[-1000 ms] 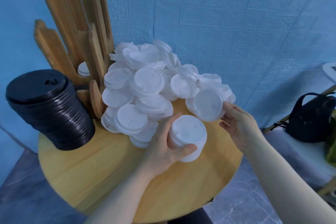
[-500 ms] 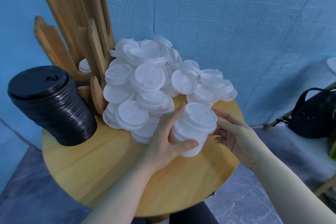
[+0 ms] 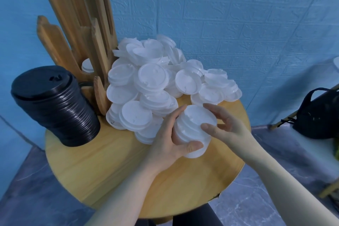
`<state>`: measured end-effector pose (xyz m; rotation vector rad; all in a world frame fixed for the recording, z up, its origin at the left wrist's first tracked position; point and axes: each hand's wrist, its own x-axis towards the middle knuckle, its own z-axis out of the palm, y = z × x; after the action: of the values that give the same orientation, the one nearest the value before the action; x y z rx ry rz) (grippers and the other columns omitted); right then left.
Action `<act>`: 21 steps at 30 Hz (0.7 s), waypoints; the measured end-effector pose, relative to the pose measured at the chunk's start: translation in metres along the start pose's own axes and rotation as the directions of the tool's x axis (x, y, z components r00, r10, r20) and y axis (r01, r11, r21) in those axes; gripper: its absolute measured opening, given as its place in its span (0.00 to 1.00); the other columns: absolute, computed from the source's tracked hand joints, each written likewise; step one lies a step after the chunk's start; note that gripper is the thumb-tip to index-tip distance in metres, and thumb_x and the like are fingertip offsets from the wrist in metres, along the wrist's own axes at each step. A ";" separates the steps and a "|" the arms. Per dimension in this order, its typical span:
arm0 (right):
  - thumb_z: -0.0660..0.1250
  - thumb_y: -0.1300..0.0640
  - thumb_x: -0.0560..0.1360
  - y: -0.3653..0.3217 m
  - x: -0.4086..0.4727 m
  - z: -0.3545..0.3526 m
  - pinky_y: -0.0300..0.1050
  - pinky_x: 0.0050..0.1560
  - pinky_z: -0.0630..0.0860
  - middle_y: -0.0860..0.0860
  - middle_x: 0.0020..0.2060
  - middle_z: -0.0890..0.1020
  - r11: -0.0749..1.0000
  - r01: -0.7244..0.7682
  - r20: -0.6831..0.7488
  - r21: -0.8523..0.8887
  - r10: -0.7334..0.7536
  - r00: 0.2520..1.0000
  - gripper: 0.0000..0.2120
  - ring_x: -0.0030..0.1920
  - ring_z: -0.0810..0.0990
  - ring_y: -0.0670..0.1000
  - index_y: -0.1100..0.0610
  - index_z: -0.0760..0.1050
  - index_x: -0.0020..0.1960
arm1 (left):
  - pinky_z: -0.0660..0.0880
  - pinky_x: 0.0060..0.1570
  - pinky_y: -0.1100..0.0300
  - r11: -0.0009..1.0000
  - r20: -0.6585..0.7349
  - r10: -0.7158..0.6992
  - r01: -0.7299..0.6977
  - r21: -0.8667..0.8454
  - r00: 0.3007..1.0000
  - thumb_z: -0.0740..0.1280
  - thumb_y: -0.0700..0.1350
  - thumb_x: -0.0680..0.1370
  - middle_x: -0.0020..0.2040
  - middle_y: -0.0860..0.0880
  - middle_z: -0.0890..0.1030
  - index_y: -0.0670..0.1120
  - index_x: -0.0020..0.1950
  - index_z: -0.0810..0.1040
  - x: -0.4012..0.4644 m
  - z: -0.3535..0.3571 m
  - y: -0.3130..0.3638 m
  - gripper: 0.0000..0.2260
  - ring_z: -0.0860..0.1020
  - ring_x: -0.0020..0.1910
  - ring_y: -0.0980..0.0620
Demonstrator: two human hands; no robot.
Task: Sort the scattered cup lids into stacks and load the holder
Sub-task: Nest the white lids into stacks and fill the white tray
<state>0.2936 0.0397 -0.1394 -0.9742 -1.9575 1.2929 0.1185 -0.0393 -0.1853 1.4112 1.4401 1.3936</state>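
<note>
Now the right hand has put a new lid on the white stack and pinches its top. Left hand grips the side, above the table. Press straight down so the lids sit even.

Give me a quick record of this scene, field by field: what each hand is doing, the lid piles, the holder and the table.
left hand: grips the side of the white lid stack
right hand: fingers curled on the stack's top lid
loose white lids: heaped at the back of the table, unsorted
black lid stack: leaning, at the table's left
wooden holder: back left, a few white lids visible inside
table: round, wooden
black bag: on a surface to the right
</note>
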 end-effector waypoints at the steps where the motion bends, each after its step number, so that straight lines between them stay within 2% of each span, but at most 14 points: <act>1: 0.75 0.41 0.69 0.000 0.002 -0.001 0.43 0.61 0.75 0.38 0.59 0.79 0.999 0.025 0.045 -0.025 -0.024 0.999 0.28 0.61 0.76 0.40 0.44 0.72 0.66 | 0.69 0.72 0.50 1.000 0.001 -0.014 0.015 -0.021 1.000 0.79 0.60 0.62 0.71 0.64 0.70 0.74 0.68 0.62 0.000 0.000 -0.001 0.40 0.68 0.72 0.62; 4: 0.72 0.39 0.66 0.000 0.006 -0.004 0.43 0.62 0.73 0.38 0.61 0.78 0.992 0.078 0.152 -0.097 -0.062 0.986 0.29 0.63 0.75 0.41 0.44 0.74 0.65 | 0.69 0.71 0.47 0.998 0.008 -0.047 0.047 -0.052 0.999 0.81 0.60 0.59 0.71 0.61 0.70 0.72 0.71 0.58 0.001 0.000 -0.004 0.46 0.68 0.72 0.59; 8: 0.71 0.38 0.65 0.000 0.007 -0.005 0.41 0.61 0.71 0.38 0.61 0.77 0.987 0.107 0.161 -0.123 -0.087 0.983 0.28 0.64 0.73 0.40 0.43 0.75 0.63 | 0.70 0.71 0.49 0.997 0.023 -0.056 0.058 -0.060 0.998 0.81 0.59 0.58 0.70 0.64 0.70 0.73 0.68 0.61 0.002 0.000 -0.004 0.45 0.68 0.71 0.61; 16: 0.70 0.33 0.67 0.009 -0.007 0.012 0.38 0.61 0.69 0.34 0.60 0.72 0.958 0.143 -0.004 -0.249 -0.149 0.989 0.28 0.64 0.71 0.39 0.43 0.73 0.63 | 0.69 0.71 0.51 0.998 0.025 -0.048 0.049 -0.026 0.999 0.80 0.59 0.59 0.71 0.60 0.71 0.69 0.70 0.64 0.000 -0.001 -0.003 0.43 0.68 0.71 0.62; 19: 0.70 0.32 0.65 0.016 -0.012 0.020 0.42 0.61 0.70 0.36 0.60 0.72 0.968 0.170 -0.061 -0.184 -0.184 0.981 0.30 0.65 0.71 0.42 0.43 0.73 0.62 | 0.69 0.71 0.54 0.999 0.055 -0.045 0.047 -0.019 0.997 0.79 0.60 0.61 0.71 0.61 0.70 0.68 0.70 0.63 -0.002 -0.001 0.000 0.42 0.68 0.71 0.63; 21: 0.70 0.31 0.65 0.021 -0.014 0.021 0.42 0.61 0.71 0.38 0.61 0.72 0.984 0.168 -0.044 -0.056 -0.171 0.984 0.30 0.66 0.71 0.44 0.42 0.74 0.62 | 0.69 0.70 0.56 0.999 0.055 -0.044 0.045 -0.010 0.998 0.78 0.61 0.61 0.71 0.62 0.70 0.68 0.70 0.63 -0.003 -0.001 0.001 0.40 0.68 0.70 0.65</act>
<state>0.2902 0.0230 -0.1673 -0.8351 -1.9979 1.1187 0.1180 -0.0424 -0.1845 1.3908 1.4180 1.3237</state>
